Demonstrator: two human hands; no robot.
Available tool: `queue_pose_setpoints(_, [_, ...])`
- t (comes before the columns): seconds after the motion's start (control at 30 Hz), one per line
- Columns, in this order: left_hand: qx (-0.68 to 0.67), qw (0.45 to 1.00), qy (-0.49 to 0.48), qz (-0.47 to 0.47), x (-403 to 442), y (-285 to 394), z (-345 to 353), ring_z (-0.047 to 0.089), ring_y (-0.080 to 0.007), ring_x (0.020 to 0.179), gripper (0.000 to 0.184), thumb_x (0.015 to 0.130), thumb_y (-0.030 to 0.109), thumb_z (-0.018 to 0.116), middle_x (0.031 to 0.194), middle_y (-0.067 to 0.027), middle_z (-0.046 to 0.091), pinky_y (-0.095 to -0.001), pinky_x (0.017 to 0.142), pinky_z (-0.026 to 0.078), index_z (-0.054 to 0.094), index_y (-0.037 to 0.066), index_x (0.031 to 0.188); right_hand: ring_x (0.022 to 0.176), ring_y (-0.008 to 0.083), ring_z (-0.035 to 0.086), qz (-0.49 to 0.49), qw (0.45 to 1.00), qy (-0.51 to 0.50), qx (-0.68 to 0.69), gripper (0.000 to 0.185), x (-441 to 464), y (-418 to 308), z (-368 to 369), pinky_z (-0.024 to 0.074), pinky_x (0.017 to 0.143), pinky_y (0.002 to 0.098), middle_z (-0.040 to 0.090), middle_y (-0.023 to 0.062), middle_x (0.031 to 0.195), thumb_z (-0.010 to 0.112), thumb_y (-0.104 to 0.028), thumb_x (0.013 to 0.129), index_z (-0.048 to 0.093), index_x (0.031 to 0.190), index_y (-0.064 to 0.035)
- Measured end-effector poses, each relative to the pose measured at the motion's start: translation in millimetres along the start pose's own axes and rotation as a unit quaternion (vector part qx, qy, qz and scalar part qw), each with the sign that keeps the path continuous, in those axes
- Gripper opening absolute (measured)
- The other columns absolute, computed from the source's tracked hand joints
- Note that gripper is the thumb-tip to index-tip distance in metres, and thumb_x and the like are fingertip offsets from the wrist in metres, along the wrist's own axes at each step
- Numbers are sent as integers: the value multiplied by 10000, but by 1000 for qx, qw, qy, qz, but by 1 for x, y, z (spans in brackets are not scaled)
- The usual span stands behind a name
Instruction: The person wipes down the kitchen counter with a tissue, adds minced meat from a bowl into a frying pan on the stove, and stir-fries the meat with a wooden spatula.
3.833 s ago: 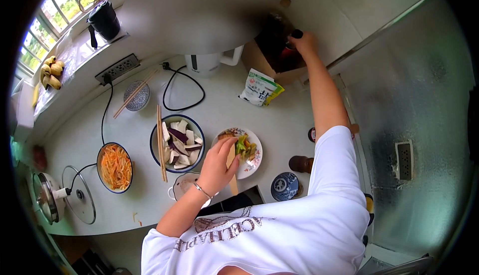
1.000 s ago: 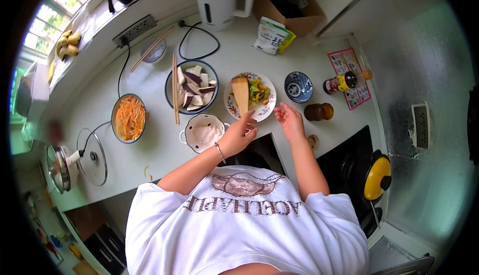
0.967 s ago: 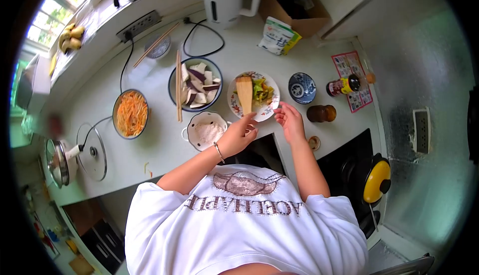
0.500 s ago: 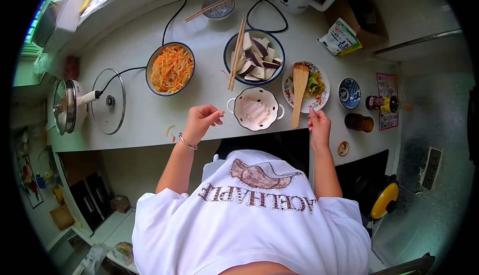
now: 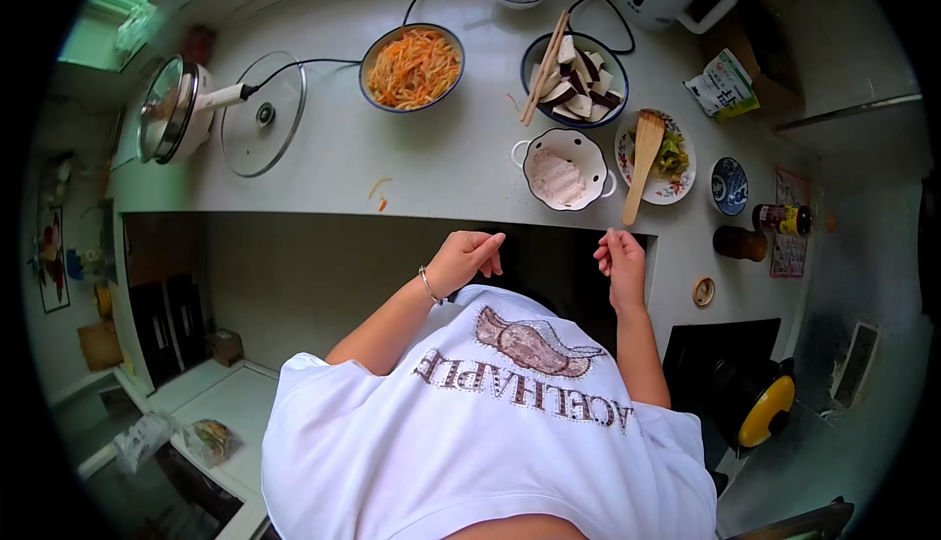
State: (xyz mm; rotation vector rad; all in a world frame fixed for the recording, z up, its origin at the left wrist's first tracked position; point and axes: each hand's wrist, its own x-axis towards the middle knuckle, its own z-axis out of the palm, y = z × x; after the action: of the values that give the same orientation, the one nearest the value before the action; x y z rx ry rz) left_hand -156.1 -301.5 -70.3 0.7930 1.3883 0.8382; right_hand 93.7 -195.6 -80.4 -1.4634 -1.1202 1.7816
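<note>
I'd call this a pause between handlings. The left hand (image 5: 467, 258) hangs loosely curled before the counter (image 5: 314, 192); the right hand (image 5: 621, 258), fingers bent, is near the handle of the spatula (image 5: 642, 168). Neither visibly holds anything, though I can't tell from here whether the fingertips meet. The spatula lies across the plate (image 5: 669, 190), beside the powder bowl (image 5: 588, 163). Taking it up would call for the right hand to reach forward and close around the handle.
</note>
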Motion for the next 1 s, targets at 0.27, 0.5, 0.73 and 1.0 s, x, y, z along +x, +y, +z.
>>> queue_pose_setpoints(0.27, [-165, 977, 135, -25, -86, -39, -60, 618, -129, 686, 429, 959, 392, 332, 799, -85, 634, -229, 608, 495, 510, 28, 1101, 469, 22, 441, 16, 991, -128, -31, 212, -29, 35, 76, 318, 413, 158, 549, -5, 617, 512, -221, 910, 542, 778, -58])
queue_pose_setpoints(0.5, [-142, 941, 303, 53, 23, -15, -211, 603, -135, 766, 386, 939, 328, 415, 974, -89, 601, -243, 640, 494, 406, 62, 1218, 481, 29, 458, 15, 984, -158, -86, 157, -32, 30, 149, 335, 420, 161, 558, 1, 638, 505, -176, 907, 555, 849, -40])
queue_pose_setpoints(0.73, [176, 926, 312, 118, 133, 11, -320, 585, -268, 708, 319, 924, 290, 404, 766, -143, 602, -368, 637, 456, 547, 10, 978, 604, 74, 526, -112, 987, -86, -72, 286, 94, -3, 256, 454, 540, 209, 583, 58, 849, 464, -149, 916, 505, 1154, 3])
queue_pose_setpoints(1.0, [225, 932, 221, 181, 176, 13, -330, 499, -305, 696, 298, 927, 273, 409, 739, -176, 538, -381, 634, 408, 478, -6, 847, 564, 75, 496, -129, 979, 120, -102, 189, 176, -10, 296, 430, 498, 211, 535, 20, 752, 466, -162, 921, 509, 1035, -19])
